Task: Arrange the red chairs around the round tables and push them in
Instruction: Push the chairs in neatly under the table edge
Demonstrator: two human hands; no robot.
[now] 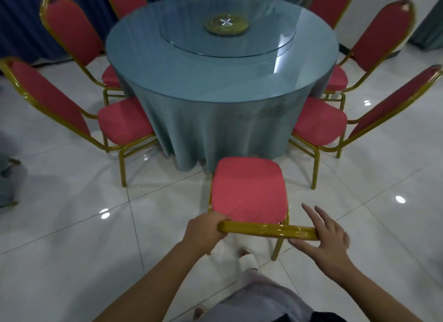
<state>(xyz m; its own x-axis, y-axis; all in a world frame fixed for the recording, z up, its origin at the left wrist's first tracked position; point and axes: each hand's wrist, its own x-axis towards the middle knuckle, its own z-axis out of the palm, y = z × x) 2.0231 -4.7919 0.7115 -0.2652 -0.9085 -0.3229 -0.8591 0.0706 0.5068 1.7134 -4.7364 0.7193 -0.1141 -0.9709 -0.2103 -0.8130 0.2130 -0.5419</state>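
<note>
A red chair [248, 189] with a gold frame stands right in front of me, its seat facing the round table [215, 81] and its front edge close to the blue-green tablecloth. My left hand [203, 230] is closed around the left end of the chair's gold top rail. My right hand [323, 235] rests at the rail's right end with the fingers spread, the thumb under the rail. Several more red chairs ring the table, two on the left [119, 125] and two on the right [321, 125] nearest me.
A glass turntable [227, 41] with a gold hub lies on the table's glass top. Glossy white floor tiles [72, 225] surround the table. Dark blue curtains [19, 22] hang at the back left. My feet are under the chair back.
</note>
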